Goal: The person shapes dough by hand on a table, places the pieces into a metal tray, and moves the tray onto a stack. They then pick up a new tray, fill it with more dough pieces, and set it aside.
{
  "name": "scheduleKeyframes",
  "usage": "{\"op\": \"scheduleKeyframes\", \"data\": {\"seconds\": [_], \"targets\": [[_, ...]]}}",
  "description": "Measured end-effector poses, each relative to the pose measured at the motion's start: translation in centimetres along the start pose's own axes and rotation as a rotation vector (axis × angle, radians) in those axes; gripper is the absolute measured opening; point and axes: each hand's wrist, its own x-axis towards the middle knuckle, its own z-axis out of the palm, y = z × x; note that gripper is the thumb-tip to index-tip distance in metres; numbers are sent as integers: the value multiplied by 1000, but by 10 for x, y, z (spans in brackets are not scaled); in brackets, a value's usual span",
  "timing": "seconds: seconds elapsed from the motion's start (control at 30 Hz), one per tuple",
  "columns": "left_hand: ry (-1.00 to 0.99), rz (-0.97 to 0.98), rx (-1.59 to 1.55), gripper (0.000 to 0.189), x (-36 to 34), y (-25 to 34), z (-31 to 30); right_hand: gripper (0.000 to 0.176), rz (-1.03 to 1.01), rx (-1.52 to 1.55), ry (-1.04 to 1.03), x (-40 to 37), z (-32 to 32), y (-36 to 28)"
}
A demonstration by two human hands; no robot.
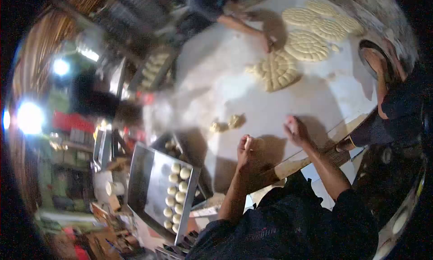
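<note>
Above the near part of the white worktable (266, 104), my left hand (245, 151) is closed, with a small pale piece of dough showing at its fingers. My right hand (296, 131) is to the right of it, curled over the table. Its fingers are closed and slightly blurred, and what they hold, if anything, is hidden. Two small yellowish dough lumps (219, 126) lie beyond my left hand. At the lower left, a metal tray (151, 170) holds rows of round dough balls (179, 197).
Large slabs of dough scored into pieces (306, 46) cover the far right of the table. Across the table, a person's hand (269, 41) reaches to a divided slab (277, 70). At the right, another person's arms (382, 79) are at a round pan (367, 50).
</note>
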Motion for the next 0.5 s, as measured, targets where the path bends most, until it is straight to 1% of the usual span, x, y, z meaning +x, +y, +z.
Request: {"op": "scheduleKeyframes", "data": {"seconds": [0.03,0.07,0.1,0.13,0.17,0.2,0.23,0.27,0.3,0.37,0.43,0.5], "targets": [[27,17,-23,25,-14,-3,-6,45,120,234,-376,-13,2,-39],[-35,46,-44,25,-26,-3,-7,39,127,443,-316,-45,36,-60],[-95,71,-63,25,-39,-2,-9,42,42,324,-394,-62,53,-75],[-116,60,7,26,-51,7,-5,37,21,406,-147,-84,73,-104],[-90,67,-13,26,-55,8,-9,37,15,397,-179,-90,92,-108],[-32,165,190,24,-59,8,-16,35,11,314,71,-96,120,-102],[23,253,400,23,-68,21,-15,34,8,230,326,-102,134,-114],[77,135,221,23,-84,32,-14,33,-49,342,338,-102,136,-115],[142,253,420,21,-78,11,-39,33,-35,335,319,-99,124,-121],[39,463,699,30,-85,12,-71,32,137,536,-89,-84,93,-115],[76,428,823,30,-96,6,-95,30,171,482,69,-62,90,-50],[92,394,991,30,-107,-14,-116,23,149,312,220,-38,36,-60]]}}
